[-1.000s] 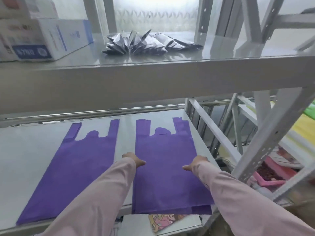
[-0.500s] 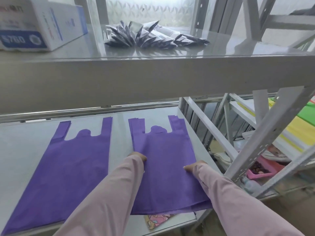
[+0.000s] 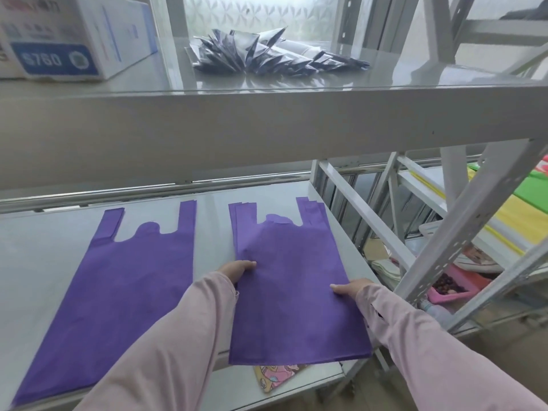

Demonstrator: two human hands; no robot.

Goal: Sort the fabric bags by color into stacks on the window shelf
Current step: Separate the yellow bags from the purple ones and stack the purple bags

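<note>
A: Upper half of frame: grey metal upper shelf (image 3: 267,126), frosted window (image 3: 252,16) behind it, daylight through.
B: Right side: white slotted rack uprights (image 3: 462,232), diagonal braces (image 3: 364,215).

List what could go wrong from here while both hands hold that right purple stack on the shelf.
1. The right stack of purple fabric bags overhangs the grey shelf's front edge; letting go carelessly could let it slide off.
2. Its handle layers are fanned unevenly at the top, so the left hand and right hand may leave a ragged stack.
3. A cartoon-printed bag pokes out underneath and might get mixed in.
</note>
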